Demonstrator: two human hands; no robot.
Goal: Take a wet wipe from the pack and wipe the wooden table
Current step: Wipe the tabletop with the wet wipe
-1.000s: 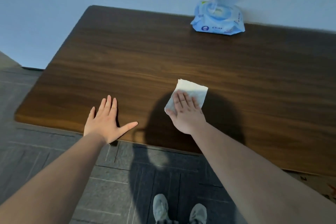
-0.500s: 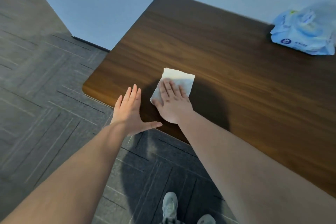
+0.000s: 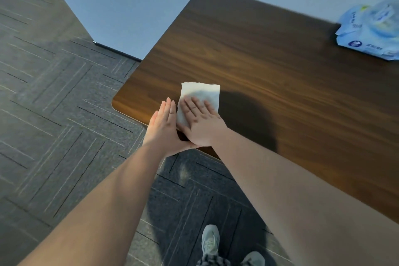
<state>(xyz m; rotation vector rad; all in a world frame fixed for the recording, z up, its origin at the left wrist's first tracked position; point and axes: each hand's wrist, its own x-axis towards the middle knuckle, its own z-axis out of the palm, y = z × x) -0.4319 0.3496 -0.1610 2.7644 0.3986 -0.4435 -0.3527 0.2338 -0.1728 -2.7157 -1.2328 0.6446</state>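
wet wipe (image 3: 199, 93) flat under right hand (image 3: 201, 124) fingers (image 3: 195, 103)

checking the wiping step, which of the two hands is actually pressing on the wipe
The right hand: its fingers lie spread flat on the white wet wipe on the wooden table. The left hand lies beside it at the table's near edge, off the wipe.

Head-worn view, looking steeply down
One wide-angle camera faces forward and down over the wooden table's (image 3: 269, 67) near corner, close above both forearms, with floor (image 3: 54, 114) and shoes (image 3: 210, 241) below
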